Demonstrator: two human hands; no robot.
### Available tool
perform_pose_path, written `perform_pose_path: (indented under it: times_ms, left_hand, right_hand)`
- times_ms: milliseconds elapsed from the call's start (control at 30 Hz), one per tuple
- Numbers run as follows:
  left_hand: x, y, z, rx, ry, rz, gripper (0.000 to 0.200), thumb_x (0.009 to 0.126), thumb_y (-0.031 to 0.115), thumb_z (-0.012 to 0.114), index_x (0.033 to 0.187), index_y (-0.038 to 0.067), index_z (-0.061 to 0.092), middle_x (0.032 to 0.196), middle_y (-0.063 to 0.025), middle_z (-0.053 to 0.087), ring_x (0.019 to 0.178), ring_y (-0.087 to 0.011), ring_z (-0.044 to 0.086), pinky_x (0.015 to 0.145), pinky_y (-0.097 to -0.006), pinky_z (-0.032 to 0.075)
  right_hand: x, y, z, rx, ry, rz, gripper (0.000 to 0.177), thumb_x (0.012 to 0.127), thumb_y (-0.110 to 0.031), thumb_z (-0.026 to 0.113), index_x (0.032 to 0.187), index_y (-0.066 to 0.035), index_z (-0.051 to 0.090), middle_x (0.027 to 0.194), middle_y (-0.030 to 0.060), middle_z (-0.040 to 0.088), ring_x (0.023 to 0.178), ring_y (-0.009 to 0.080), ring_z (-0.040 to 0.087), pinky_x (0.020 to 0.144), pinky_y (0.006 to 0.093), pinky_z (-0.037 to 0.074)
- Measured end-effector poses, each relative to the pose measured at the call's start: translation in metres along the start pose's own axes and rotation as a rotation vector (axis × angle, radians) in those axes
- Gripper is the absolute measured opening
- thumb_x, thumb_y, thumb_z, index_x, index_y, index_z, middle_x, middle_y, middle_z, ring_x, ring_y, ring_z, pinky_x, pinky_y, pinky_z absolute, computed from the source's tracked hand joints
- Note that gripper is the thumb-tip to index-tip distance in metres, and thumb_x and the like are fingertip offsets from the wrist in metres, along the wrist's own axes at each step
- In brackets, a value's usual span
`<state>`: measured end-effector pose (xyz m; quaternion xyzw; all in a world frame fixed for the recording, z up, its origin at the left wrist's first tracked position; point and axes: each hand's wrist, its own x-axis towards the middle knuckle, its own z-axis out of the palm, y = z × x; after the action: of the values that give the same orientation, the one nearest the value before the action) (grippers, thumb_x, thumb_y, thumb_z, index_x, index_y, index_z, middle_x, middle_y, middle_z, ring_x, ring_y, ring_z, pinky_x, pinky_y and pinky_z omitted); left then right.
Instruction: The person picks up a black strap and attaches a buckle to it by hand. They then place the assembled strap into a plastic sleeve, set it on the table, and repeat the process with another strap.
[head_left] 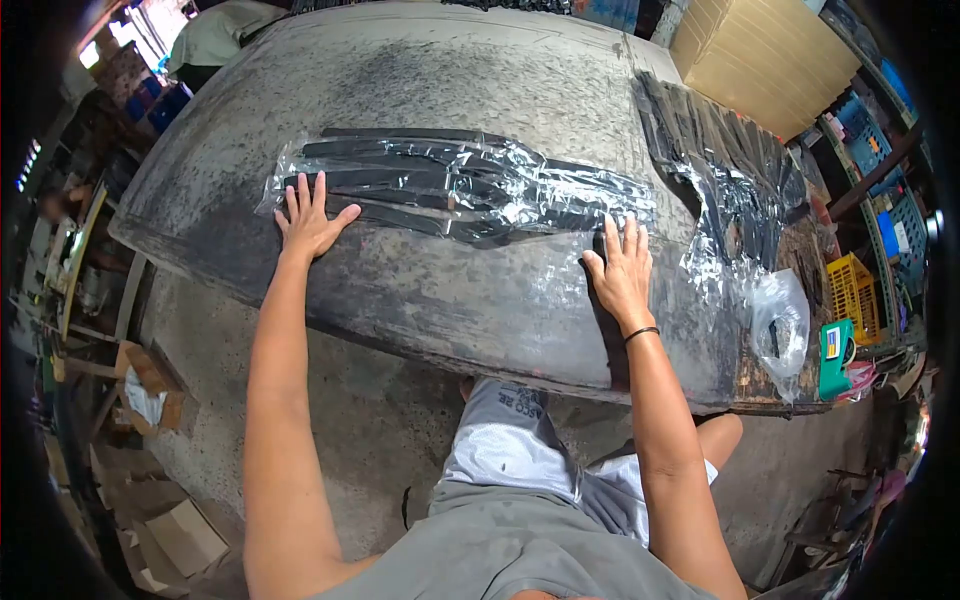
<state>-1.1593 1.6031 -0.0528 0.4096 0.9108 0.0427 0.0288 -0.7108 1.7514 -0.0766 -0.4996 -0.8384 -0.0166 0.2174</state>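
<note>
A long bundle of black strips in clear plastic wrap (420,185) lies flat across the worn grey table. At its left end my left hand (312,225) rests with fingers spread, the fingertips on the plastic. My right hand (622,268) lies palm down at the near edge of the bundle's right end, its fingers stretched out over the shiny wrap. Neither hand is closed around anything. Farther right, a second heap of black strips (725,160) is spread out, partly covered with glossy clear plastic.
A roll of clear plastic (780,325) lies at the table's right edge, beside a green box (835,360). Behind them stands a yellow crate (852,290). A large cardboard box (765,55) is at the back right. On the left floor sits an open carton (148,390).
</note>
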Motion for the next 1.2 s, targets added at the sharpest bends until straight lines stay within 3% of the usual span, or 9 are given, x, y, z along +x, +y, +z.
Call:
perform_pose_path:
  times_ms: [100, 500, 667, 800, 833, 933, 1000, 1100, 1200]
  left_hand:
    - [0.017, 0.003, 0.001, 0.005, 0.012, 0.014, 0.096, 0.078, 0.075, 0.045, 0.15, 0.021, 0.01, 0.157, -0.0123, 0.001, 0.144, -0.0339, -0.001, 0.111, -0.0594, 0.006]
    - [0.032, 0.008, 0.007, 0.006, 0.201, 0.035, 0.086, 0.08, 0.066, 0.052, 0.148, 0.023, 0.021, 0.156, -0.0119, 0.01, 0.143, -0.0342, 0.006, 0.107, -0.064, 0.012]
    - [0.041, -0.011, 0.025, 0.148, 0.519, 0.122, 0.073, 0.086, 0.062, 0.048, 0.145, 0.023, 0.029, 0.151, -0.0168, 0.021, 0.137, -0.0397, 0.022, 0.103, -0.062, 0.026]
    - [0.029, 0.002, 0.021, 0.076, 0.356, -0.23, 0.072, 0.089, 0.067, 0.033, 0.148, 0.028, 0.02, 0.155, -0.0115, 0.011, 0.141, -0.0367, 0.013, 0.101, -0.0674, 0.024]
    - [0.033, -0.004, 0.029, 0.056, 0.377, -0.224, 0.072, 0.089, 0.068, 0.031, 0.148, 0.029, 0.018, 0.156, -0.0108, 0.01, 0.142, -0.0359, 0.012, 0.101, -0.0687, 0.024]
    - [0.023, -0.011, 0.04, 0.036, 0.415, -0.158, 0.071, 0.091, 0.066, 0.03, 0.149, 0.029, 0.016, 0.155, -0.0117, 0.01, 0.141, -0.0358, 0.012, 0.102, -0.0667, 0.025]
    - [0.003, -0.003, 0.041, 0.026, 0.475, -0.088, 0.07, 0.092, 0.063, 0.032, 0.149, 0.026, 0.017, 0.155, -0.014, 0.011, 0.141, -0.0373, 0.013, 0.104, -0.0631, 0.026]
    - [-0.023, 0.0, 0.051, 0.019, 0.572, 0.073, 0.067, 0.094, 0.057, 0.037, 0.148, 0.021, 0.02, 0.153, -0.0185, 0.013, 0.139, -0.0405, 0.017, 0.107, -0.0559, 0.026]
    - [-0.058, 0.025, 0.044, 0.009, 0.574, 0.176, 0.063, 0.096, 0.048, 0.042, 0.147, 0.016, 0.025, 0.151, -0.0226, 0.016, 0.136, -0.0441, 0.022, 0.109, -0.0493, 0.026]
  right_hand:
    - [0.015, -0.007, -0.004, -0.067, -0.277, 0.074, 0.06, 0.092, -0.05, 0.043, 0.142, -0.018, 0.038, 0.152, 0.0115, 0.024, 0.141, 0.0358, 0.016, 0.11, 0.0577, 0.013]
    - [0.024, -0.008, 0.005, -0.01, -0.165, 0.147, 0.066, 0.089, -0.056, 0.043, 0.141, -0.015, 0.041, 0.151, 0.0128, 0.027, 0.14, 0.039, 0.016, 0.111, 0.0564, 0.01]
    - [0.01, -0.001, -0.002, 0.098, -0.024, 0.056, 0.068, 0.087, -0.053, 0.051, 0.137, -0.008, 0.042, 0.147, 0.023, 0.026, 0.138, 0.0421, 0.02, 0.11, 0.0554, 0.017]
    - [-0.038, 0.013, -0.017, 0.358, 0.017, 0.022, 0.067, 0.085, -0.048, 0.059, 0.135, -0.007, 0.042, 0.146, 0.0238, 0.026, 0.136, 0.043, 0.021, 0.109, 0.0562, 0.021]
    - [-0.053, 0.018, -0.03, 0.41, 0.134, 0.003, 0.053, 0.085, -0.043, 0.062, 0.123, -0.006, 0.055, 0.131, 0.0235, 0.048, 0.123, 0.0379, 0.045, 0.103, 0.0466, 0.036]
    - [-0.09, 0.061, -0.103, 0.789, -0.097, 0.137, 0.036, 0.086, -0.037, 0.064, 0.104, -0.006, 0.067, 0.101, 0.0171, 0.067, 0.093, 0.0286, 0.064, 0.084, 0.0371, 0.05]
    - [-0.11, 0.105, -0.128, 0.676, 0.305, 0.291, 0.025, 0.086, -0.029, 0.064, 0.09, -0.005, 0.07, 0.08, 0.0106, 0.07, 0.072, 0.0227, 0.067, 0.067, 0.0321, 0.052]
    - [-0.117, 0.197, -0.157, 0.5, 0.542, 0.605, 0.022, 0.09, -0.018, 0.055, 0.097, -0.001, 0.067, 0.091, 0.016, 0.069, 0.083, 0.0256, 0.067, 0.076, 0.034, 0.051]
    - [-0.12, 0.275, -0.154, 0.263, 0.478, 0.544, 0.022, 0.087, -0.008, 0.049, 0.1, 0.0, 0.065, 0.098, 0.0216, 0.065, 0.096, 0.0374, 0.062, 0.083, 0.0417, 0.049]
